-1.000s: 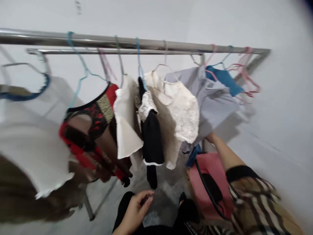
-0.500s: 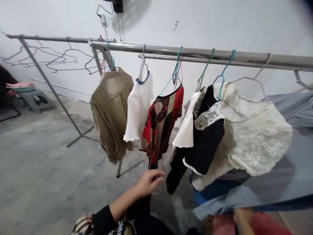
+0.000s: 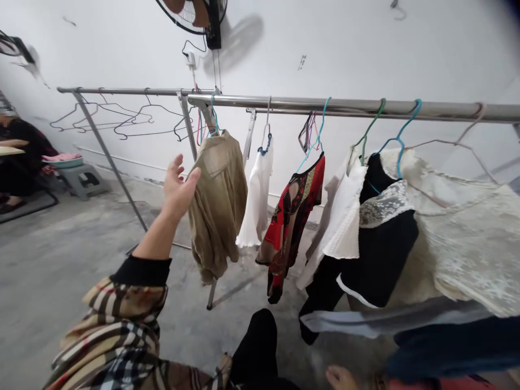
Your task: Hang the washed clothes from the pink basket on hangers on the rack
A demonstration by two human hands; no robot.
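Note:
My left hand (image 3: 179, 187) is raised with its fingers apart and nothing in it, right beside the shoulder of an olive-brown shirt (image 3: 217, 200) on a blue hanger. Whether it touches the fabric I cannot tell. Only part of my right hand (image 3: 342, 377) shows at the bottom edge, below a grey garment (image 3: 390, 320); its fingers are mostly cut off. Along the rail hang a white top (image 3: 255, 208), a red patterned top (image 3: 290, 222), another white top (image 3: 345, 216), a black top with lace (image 3: 388, 238) and a cream lace garment (image 3: 475, 244).
A metal clothes rail (image 3: 292, 103) runs across the view, joined by a second rack (image 3: 130, 91) with several bare hangers (image 3: 136, 127). At the left, a grey stool (image 3: 87, 181) carries a basin (image 3: 65, 161); a person (image 3: 24, 141) sits beyond it. A fan (image 3: 190, 16) is on the wall.
My left hand has risen from below the red top to the olive-brown shirt on the left. My right hand has shifted lower and left. The view has turned left and up.

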